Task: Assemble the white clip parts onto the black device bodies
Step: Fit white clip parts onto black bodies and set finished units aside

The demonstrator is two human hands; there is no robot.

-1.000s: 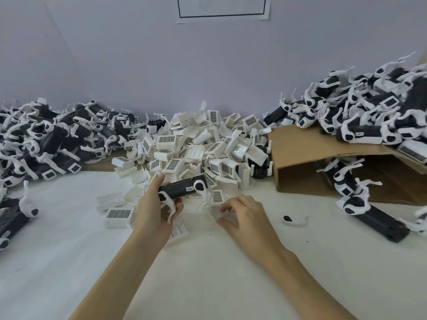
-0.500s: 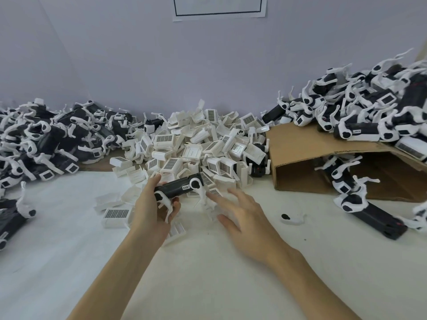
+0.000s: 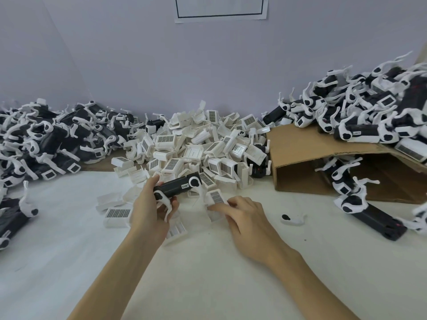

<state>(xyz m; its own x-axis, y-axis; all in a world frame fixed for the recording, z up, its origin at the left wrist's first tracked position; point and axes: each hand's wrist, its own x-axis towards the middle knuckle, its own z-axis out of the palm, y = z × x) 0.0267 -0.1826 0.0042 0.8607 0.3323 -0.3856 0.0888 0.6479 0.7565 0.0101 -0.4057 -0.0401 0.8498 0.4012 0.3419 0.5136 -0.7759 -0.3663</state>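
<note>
My left hand (image 3: 150, 213) grips a black device body (image 3: 176, 187) with white hooked end pieces, holding it level just above the white table. My right hand (image 3: 242, 215) lies to its right, fingers curled over a white clip part (image 3: 216, 197) with a dark grid label at the foot of the clip pile; the fingertips pinch its near edge. A big heap of white clip parts (image 3: 196, 146) rises right behind both hands.
Piles of black bodies with white pieces lie at the left (image 3: 46, 139) and on a tipped cardboard box (image 3: 305, 165) at the right. A loose black body (image 3: 376, 220) and a small white piece (image 3: 292, 219) rest on the table to the right. Loose clips (image 3: 117, 214) lie by my left hand.
My right hand moved forward and left from the bare table to the clip at the pile's foot and closed its fingers on it. The left hand kept the black body nearly still.
</note>
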